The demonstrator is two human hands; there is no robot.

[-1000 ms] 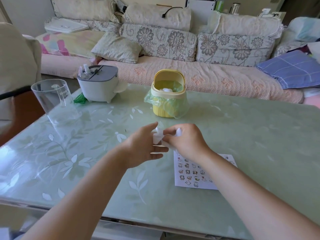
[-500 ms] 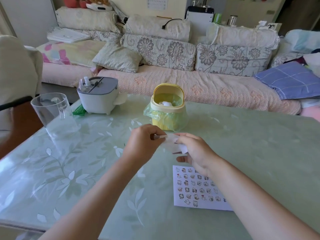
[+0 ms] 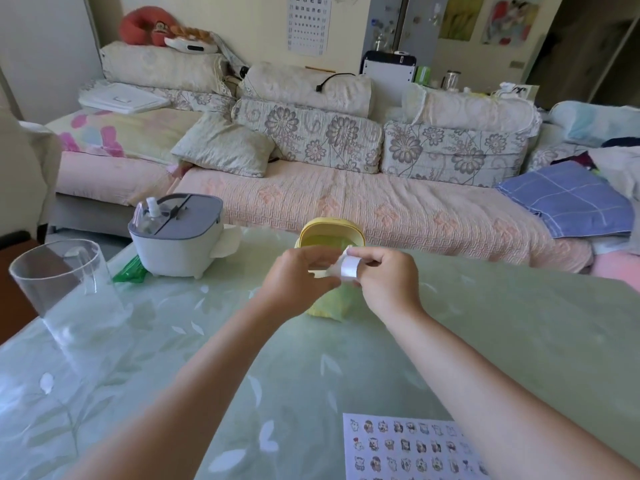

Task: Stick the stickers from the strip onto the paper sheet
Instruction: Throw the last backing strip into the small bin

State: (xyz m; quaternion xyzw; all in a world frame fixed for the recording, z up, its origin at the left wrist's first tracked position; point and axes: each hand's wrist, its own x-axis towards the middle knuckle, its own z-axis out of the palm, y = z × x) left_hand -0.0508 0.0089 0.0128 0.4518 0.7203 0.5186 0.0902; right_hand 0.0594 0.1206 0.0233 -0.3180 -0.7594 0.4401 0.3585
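Both hands are raised over the table just in front of the yellow bin (image 3: 331, 233). My left hand (image 3: 294, 282) and my right hand (image 3: 386, 280) pinch a curled white strip (image 3: 347, 268) between them. No stickers show on the strip's visible side. The white paper sheet (image 3: 408, 448) lies flat at the table's near edge under my right forearm, covered with several rows of small cartoon stickers.
The yellow bin, lined with a green bag, is open behind my hands. A white and grey appliance (image 3: 176, 233) stands at back left, with a clear plastic cup (image 3: 65, 289) at the left edge. A sofa (image 3: 346, 202) runs behind the glass-topped table (image 3: 519, 323).
Both hands moved up and away from the paper sheet toward the yellow bin, still holding the white strip. The view tilted upward, so the sheet now sits at the bottom of the frame.
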